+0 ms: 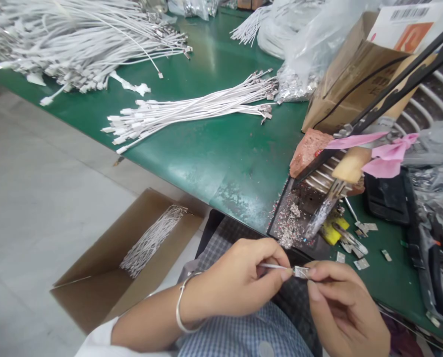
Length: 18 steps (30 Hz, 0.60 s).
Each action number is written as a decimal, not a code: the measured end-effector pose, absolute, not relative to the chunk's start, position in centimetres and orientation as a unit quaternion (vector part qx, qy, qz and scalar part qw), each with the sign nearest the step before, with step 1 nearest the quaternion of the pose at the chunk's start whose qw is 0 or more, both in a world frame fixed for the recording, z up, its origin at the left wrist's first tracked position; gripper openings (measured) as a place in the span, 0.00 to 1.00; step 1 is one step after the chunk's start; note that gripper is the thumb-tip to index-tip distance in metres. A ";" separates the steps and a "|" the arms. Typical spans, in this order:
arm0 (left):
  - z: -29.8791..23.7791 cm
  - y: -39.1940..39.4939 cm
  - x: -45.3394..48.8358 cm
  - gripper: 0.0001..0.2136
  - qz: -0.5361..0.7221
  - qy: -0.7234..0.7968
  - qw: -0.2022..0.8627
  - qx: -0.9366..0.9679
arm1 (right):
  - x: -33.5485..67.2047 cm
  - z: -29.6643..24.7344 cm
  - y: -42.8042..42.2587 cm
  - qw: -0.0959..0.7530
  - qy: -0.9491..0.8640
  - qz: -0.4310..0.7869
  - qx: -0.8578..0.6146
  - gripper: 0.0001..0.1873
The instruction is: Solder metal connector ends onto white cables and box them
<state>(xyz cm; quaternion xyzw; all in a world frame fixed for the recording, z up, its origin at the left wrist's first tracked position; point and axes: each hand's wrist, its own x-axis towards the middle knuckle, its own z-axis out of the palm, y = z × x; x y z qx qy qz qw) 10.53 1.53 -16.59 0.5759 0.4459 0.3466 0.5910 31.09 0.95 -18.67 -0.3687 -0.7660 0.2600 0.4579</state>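
Cable with metal connector is held below the desk edge: left hand fingers pinch the wire, right hand fingers clamp the connector; open floor at 9 o'clock.

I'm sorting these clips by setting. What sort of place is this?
Probably a small cable-assembly workshop: heaps of white cables on a green workbench, a carton of finished cables on the floor, and loose metal connector shells.

The right hand is cut off by the bottom edge.
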 end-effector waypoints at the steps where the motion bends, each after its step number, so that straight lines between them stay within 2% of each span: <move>1: -16.5 1.6 10.5 0.05 0.355 0.448 0.562 0.598 | 31.0 -18.7 1.0 0.461 -0.764 0.258 -0.371 0.13; 10: -17.1 2.3 10.6 0.05 0.422 0.437 0.340 0.718 | 30.8 -19.0 2.0 0.478 -0.757 0.232 -0.379 0.11; 18: -17.2 2.7 10.8 0.06 0.438 0.429 0.249 0.750 | 30.4 -18.6 2.9 0.485 -0.752 0.233 -0.382 0.10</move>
